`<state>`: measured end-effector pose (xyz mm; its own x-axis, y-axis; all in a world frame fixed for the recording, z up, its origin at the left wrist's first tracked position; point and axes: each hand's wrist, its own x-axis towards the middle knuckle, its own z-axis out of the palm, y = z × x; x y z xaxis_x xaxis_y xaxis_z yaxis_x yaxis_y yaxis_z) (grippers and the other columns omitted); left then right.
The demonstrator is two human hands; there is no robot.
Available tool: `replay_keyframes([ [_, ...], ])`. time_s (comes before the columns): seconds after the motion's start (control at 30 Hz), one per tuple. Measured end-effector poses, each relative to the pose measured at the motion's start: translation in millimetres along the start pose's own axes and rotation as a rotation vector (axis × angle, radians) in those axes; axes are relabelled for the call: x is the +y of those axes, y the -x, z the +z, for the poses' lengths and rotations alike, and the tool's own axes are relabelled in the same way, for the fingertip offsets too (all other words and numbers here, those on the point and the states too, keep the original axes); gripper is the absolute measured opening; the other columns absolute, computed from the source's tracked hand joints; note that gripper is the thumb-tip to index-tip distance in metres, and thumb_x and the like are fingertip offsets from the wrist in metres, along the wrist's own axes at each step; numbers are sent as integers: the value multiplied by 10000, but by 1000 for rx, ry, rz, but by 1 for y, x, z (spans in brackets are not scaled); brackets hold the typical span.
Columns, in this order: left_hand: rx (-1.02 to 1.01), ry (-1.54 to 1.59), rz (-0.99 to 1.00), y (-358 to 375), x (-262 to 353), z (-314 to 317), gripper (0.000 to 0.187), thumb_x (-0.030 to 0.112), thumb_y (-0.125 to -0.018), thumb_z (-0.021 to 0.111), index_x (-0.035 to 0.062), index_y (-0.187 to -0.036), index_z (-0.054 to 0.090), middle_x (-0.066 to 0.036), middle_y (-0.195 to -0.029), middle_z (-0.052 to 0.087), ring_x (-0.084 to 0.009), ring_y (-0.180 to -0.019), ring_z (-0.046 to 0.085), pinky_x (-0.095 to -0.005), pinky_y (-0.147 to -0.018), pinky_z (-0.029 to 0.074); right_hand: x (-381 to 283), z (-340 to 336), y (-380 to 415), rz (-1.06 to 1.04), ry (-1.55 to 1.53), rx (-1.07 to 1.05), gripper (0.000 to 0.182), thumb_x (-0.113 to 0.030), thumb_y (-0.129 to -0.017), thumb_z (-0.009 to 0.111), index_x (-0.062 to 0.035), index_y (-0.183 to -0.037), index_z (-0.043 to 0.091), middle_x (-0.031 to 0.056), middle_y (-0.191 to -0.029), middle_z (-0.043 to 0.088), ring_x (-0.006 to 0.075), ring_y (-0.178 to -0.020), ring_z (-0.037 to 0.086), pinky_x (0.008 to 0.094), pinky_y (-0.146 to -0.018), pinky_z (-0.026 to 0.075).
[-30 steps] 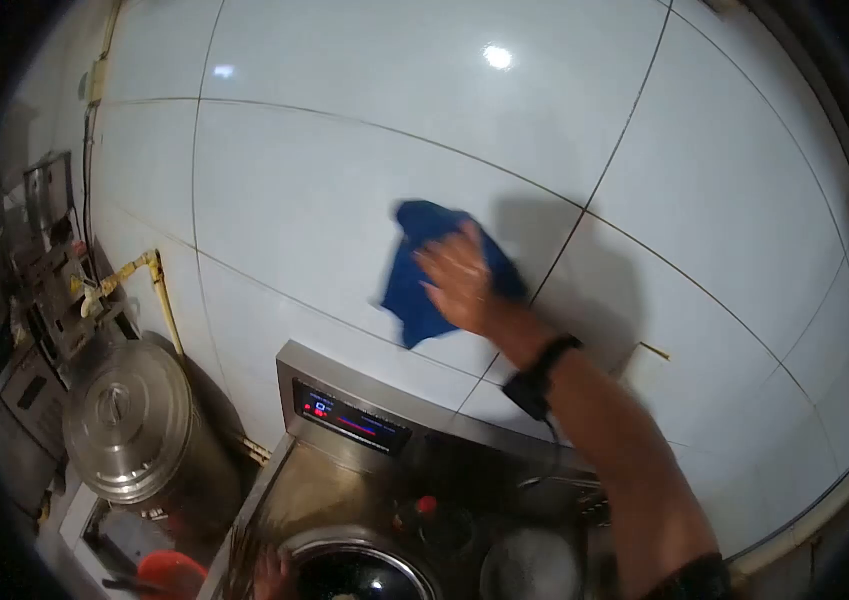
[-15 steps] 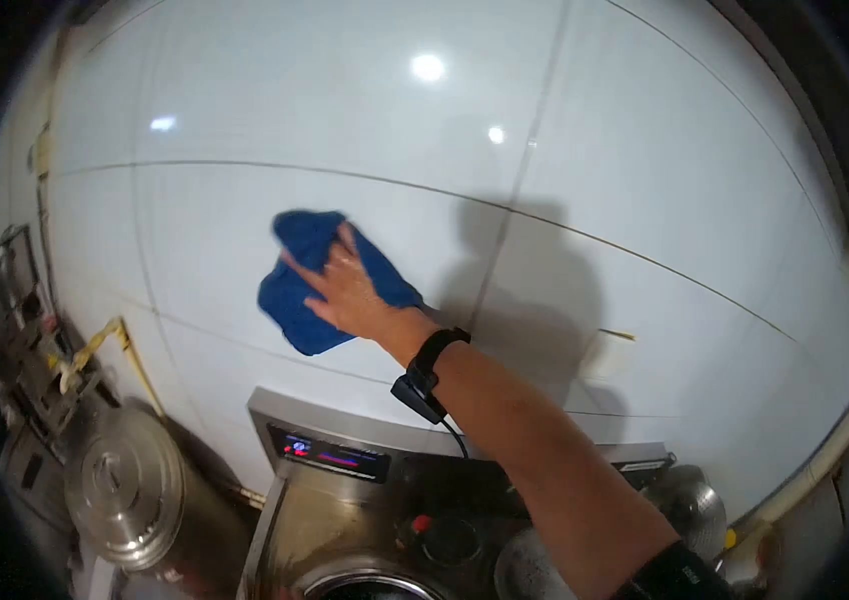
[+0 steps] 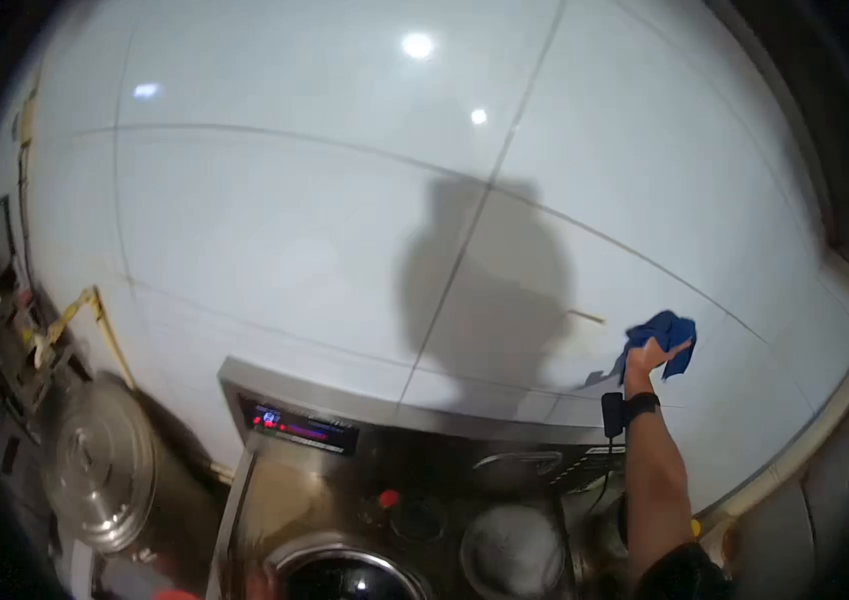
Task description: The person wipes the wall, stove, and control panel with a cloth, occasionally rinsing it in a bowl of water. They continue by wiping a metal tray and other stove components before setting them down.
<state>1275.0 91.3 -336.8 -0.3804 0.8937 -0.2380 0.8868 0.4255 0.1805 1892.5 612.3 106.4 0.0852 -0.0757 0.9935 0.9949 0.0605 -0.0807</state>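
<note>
My right hand [image 3: 649,356] is on a blue cloth [image 3: 668,326] against the white tiled wall [image 3: 274,230], at the right of the view. The cloth is bunched up around the fingers, and one finger stretches to the right across it. A black band with a small box and a cable [image 3: 612,412] sits on the wrist. Just left of the hand, a pale patch with a brownish upper edge [image 3: 586,318] shows on the wall. My left hand is out of view.
Below the wall stands a steel cooking unit with a lit control panel [image 3: 302,428]. A round pan [image 3: 344,556] and a round pale disc [image 3: 512,550] are on its top. A lidded metal pot [image 3: 94,465] and a yellow pipe [image 3: 94,310] are at left.
My right hand and the blue cloth have moved from the middle-left of the wall far to the right and lower. The cloth, spread out before, is now more bunched. The view has shifted slightly.
</note>
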Motion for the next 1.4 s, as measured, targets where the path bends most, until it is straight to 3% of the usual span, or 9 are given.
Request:
replay_keyframes([
  [0.17, -15, -440, 275, -26, -9, -2, 563, 218, -992, 534, 112, -1510, 339, -224, -1553, 323, -449, -1412, 336, -552, -1151, 324, -297, -23, 2, -237, -419, 66, 647, -345, -988, 528, 31, -1478, 334, 210, -1521, 361, 355, -1441, 300, 461, -1207, 187],
  [0.23, 50, -267, 209, -32, -18, 36, 553, 220, -987, 540, 112, -1498, 358, -228, -1543, 337, -453, -1408, 341, -548, -1156, 318, -390, -46, 11, -446, -95, -486, 691, -308, -839, 636, 21, -1411, 431, 256, -1489, 380, 479, -1411, 293, 540, -1168, 244],
  [0.37, 172, -314, 201, -25, -8, -11, 566, 245, -979, 549, 108, -1499, 371, -238, -1528, 362, -461, -1390, 362, -542, -1146, 327, -454, -35, 99, -942, -721, -693, 596, -364, -927, 622, -133, -1456, 474, 93, -1435, 513, 263, -1350, 443, 492, -1224, 175],
  [0.67, 140, 225, 149, -19, 3, -17, 583, 211, -940, 618, -11, -1427, 387, -286, -1530, 306, -443, -1432, 291, -494, -1180, 266, -57, -64, 134, -842, -106, -973, 414, -458, -960, 524, -227, -1290, 618, 114, -1352, 583, 280, -1290, 518, 612, -1118, 288],
  [0.73, 92, 224, 97, -16, 7, -31, 557, 185, -950, 603, 6, -1431, 389, -292, -1526, 308, -447, -1428, 298, -495, -1171, 284, -60, -79, 121, 289, -645, -1497, 436, -403, -970, 553, -149, -1322, 593, 123, -1391, 551, 295, -1293, 518, 617, -1124, 267],
  [0.83, 62, 219, 88, -17, 8, -37, 559, 174, -956, 597, 42, -1451, 374, -300, -1519, 317, -449, -1436, 290, -495, -1167, 294, -94, -77, 142, 143, -451, -1330, 449, -352, -942, 642, -67, -1287, 611, 153, -1373, 550, 319, -1258, 540, 537, -1105, 328],
  [1.13, 304, 158, 186, -28, -6, 4, 654, 264, -890, 679, 111, -1452, 382, -298, -1453, 407, -489, -1371, 376, -538, -1128, 343, -595, 13, 234, -678, -1335, -1014, 478, -85, -901, 600, -105, -1374, 532, 126, -1349, 567, 329, -1337, 453, 514, -1199, 253],
  [1.17, 313, 149, 189, -30, -8, 6, 654, 264, -890, 679, 111, -1452, 382, -298, -1453, 407, -489, -1371, 376, -538, -1128, 343, -626, -13, 184, -1237, -899, -929, 457, -58, -894, 575, -90, -1349, 551, 116, -1308, 594, 317, -1319, 477, 486, -1208, 260],
  [1.4, 127, 208, 114, -17, 8, -33, 637, 231, -905, 659, 91, -1463, 386, -289, -1450, 406, -477, -1386, 352, -537, -1140, 324, -562, 12, 236, -875, -1490, -450, 493, -15, -861, 552, -69, -1350, 569, 64, -1126, 633, 227, -1067, 575, 562, -1205, 241],
])
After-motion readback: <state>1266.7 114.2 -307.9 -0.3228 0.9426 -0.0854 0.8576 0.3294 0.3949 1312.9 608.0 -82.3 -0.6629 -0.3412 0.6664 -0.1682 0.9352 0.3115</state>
